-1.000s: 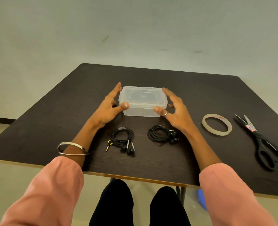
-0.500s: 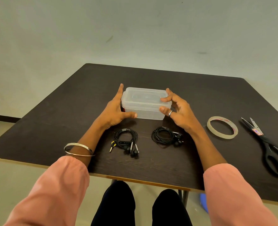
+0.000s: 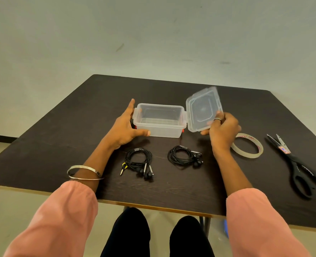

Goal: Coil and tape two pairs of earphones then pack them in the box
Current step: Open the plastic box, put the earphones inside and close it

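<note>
A clear plastic box (image 3: 160, 130) stands open in the middle of the dark table. My left hand (image 3: 125, 127) grips its left end, thumb along the front wall. My right hand (image 3: 223, 129) holds the clear lid (image 3: 202, 108) tilted up just to the right of the box. Two coiled black earphones lie in front of the box: the left pair (image 3: 139, 161) with its gold plug showing, the right pair (image 3: 184, 156) below the lid. Nothing shows inside the box.
A roll of clear tape (image 3: 249, 145) lies flat right of my right wrist. Black scissors (image 3: 298, 164) lie further right, near the table's right edge. The table's front edge (image 3: 153, 206) runs just above my knees.
The lid has come off the box: my right hand has lifted it up and to the right. My left hand stays on the box's left end.
</note>
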A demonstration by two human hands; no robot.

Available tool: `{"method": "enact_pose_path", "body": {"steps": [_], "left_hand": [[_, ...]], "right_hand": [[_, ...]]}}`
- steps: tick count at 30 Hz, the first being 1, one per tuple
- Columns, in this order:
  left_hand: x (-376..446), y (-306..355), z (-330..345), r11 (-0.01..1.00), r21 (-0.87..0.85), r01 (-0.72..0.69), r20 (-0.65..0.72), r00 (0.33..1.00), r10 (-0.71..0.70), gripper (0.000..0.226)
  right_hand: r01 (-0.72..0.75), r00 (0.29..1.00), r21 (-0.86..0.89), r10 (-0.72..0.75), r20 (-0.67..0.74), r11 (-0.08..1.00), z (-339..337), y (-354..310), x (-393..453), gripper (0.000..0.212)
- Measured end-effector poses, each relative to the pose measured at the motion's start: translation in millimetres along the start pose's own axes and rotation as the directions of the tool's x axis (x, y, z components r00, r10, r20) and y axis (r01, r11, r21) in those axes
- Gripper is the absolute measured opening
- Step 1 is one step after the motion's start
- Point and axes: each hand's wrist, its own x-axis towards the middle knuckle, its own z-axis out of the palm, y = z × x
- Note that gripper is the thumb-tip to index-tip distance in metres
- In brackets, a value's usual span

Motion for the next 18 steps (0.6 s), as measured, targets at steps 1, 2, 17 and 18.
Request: {"method": "enact_pose_path", "body": {"steps": [1,2,17,18], "left_hand": [[-1,0,-1,1.000,0.004,0.001,-0.007,1.000,-0.001,0.120],[-1,0,-1,1.000,0.008,0.003,-0.016,1.000,-0.003,0.120],[-19,4,-10,0.986,-0.166,-0.029,-0.011,1.000,0.027,0.110],[-23,3,-12,0.978,-0.208,-0.023,-0.027,0.999,0.018,0.106]], "right_hand": [[-0.006,1.000,-0.046,0.007,0.025,0.999,-1,0,-1,0.036],[-0.013,0.998,-0.100,0.018,0.053,0.995,-1,1,-1,0.034],[0.297,0.950,-0.296,-0.249,0.188,0.908,-16,-6,-17,0.020],[0.353,0.923,-0.201,-0.304,0.236,0.914,-18,-8,-19,0.018]]}}
